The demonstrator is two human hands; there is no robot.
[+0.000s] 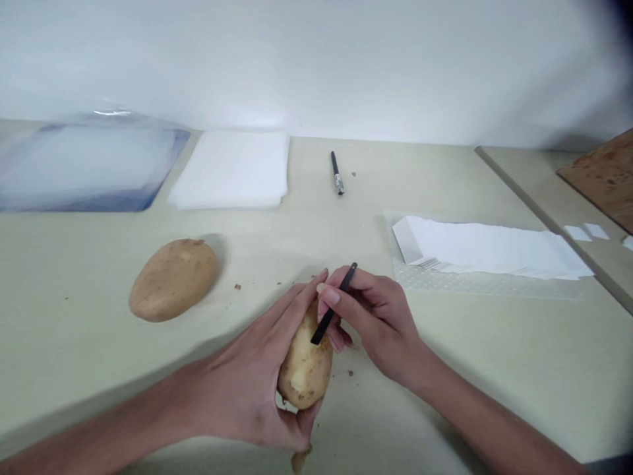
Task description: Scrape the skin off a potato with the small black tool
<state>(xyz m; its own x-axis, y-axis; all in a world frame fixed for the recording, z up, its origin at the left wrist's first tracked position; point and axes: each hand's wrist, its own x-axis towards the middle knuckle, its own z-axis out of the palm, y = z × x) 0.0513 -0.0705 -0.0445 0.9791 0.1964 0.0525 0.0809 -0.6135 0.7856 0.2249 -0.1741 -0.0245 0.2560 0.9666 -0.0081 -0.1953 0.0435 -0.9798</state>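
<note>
My left hand (257, 376) is wrapped round a partly peeled potato (304, 379), thumb at its lower end and fingers over its far end. Pale flesh shows along the top of the potato, with brown skin around it. Between the thumb and fingers of my right hand (380, 316) is a slim black flat-ended tool (332, 307) with a small hole at its upper end. Its lower end touches the peeled patch. A strip of peel (301, 460) is just below my left thumb. To the left lies a second, unpeeled potato (173, 280).
A black pen-like tool with a silver end (337, 173) lies behind my hands. A stack of white sheets (232, 168) and a blue-edged clear sheet (84, 171) are at the back left. White cards (489, 245) fan out on the right, near a brown board (606, 175). Peel crumbs dot the table (99, 369).
</note>
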